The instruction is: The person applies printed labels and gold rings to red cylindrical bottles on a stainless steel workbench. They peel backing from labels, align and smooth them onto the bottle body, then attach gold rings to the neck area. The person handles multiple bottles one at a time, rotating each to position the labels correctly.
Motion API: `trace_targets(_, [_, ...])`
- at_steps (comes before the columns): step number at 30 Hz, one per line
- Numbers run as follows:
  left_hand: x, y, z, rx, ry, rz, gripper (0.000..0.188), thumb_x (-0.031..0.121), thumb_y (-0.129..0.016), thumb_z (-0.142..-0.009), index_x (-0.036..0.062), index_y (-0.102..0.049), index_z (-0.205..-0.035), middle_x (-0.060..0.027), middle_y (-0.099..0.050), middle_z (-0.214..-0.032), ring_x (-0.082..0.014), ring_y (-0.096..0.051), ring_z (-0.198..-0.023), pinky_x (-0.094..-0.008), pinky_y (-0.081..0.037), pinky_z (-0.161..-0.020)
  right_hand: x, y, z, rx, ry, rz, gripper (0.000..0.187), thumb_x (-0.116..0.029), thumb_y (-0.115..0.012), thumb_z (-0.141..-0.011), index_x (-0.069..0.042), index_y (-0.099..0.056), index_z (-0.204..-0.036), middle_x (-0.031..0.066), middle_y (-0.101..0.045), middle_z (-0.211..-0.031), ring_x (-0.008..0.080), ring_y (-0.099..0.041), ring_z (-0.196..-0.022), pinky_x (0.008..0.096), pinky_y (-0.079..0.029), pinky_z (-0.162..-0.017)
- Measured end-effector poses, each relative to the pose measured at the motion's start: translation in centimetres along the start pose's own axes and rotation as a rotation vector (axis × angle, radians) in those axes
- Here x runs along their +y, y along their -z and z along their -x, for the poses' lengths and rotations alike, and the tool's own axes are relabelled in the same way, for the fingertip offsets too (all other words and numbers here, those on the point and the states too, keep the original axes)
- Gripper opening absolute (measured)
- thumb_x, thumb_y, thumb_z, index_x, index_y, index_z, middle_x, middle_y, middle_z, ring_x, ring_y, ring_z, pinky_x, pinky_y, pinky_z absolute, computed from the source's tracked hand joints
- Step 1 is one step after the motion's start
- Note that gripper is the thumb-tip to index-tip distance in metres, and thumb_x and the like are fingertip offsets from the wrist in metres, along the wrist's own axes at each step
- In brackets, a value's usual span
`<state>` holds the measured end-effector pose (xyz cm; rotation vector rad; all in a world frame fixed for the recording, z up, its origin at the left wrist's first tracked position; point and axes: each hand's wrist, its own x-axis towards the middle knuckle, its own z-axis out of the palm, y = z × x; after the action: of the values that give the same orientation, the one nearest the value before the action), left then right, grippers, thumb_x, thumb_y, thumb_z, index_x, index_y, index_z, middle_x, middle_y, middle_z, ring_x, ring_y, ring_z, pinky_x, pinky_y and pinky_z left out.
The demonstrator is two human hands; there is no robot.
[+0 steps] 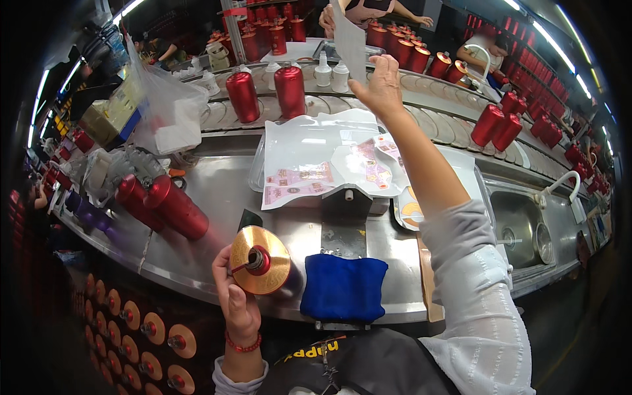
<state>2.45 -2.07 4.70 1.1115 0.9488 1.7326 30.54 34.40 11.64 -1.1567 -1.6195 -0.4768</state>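
Observation:
My left hand (241, 306) is wrapped round a bottle (273, 278) with a gold shoulder and a bare threaded neck, tilted so that its top faces me. The bottle is over the near edge of the steel bench, beside a blue cloth-covered pad (345, 288). My right arm reaches up and away; my right hand (380, 89) is raised with thumb and fingers apart. A white sheet (351, 43) hangs right beside its thumb; whether they touch I cannot tell. White backing with pink and gold printed pieces (303, 179) lies on a stand in front of me.
Two red bottles (176, 207) lean at the left. More red bottles (289, 92) and white containers (322, 70) stand along the conveyor (224, 117). A plastic bag (168, 108) hangs at the left. A sink (523, 220) is at the right. A co-worker's hand (327, 21) shows across the conveyor.

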Motion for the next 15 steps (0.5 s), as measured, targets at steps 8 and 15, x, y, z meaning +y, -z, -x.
trace_targets(8, [0.3, 2.7, 0.4, 0.047, -0.013, -0.014, 0.093, 0.063, -0.065, -0.087, -0.0026, -0.032, -0.143, -0.0176, -0.042, -0.145, -0.0252, -0.039, -0.139, -0.0401, -0.027, -0.118, 5.7, 0.2, -5.8, -0.021, 0.063, -0.125, 0.018, -0.008, -0.062, -0.077, -0.003, -0.057, -0.093, 0.0212, -0.065, -0.089, 0.0433, -0.063, -0.089, 0.0498, -0.050, -0.079])
trace_targets(15, [1.6, 3.1, -1.1, 0.032, -0.238, -0.166, 0.087, 0.063, -0.059, -0.090, -0.0064, -0.038, -0.138, -0.0204, -0.040, -0.146, -0.0258, -0.036, -0.141, -0.0416, -0.023, -0.120, 8.1, 20.7, -8.0, -0.348, -0.410, -0.618, 0.020, -0.005, -0.057, -0.089, -0.004, -0.058, -0.109, 0.0000, -0.060, -0.092, 0.0083, -0.057, -0.084, 0.0247, -0.049, -0.077])
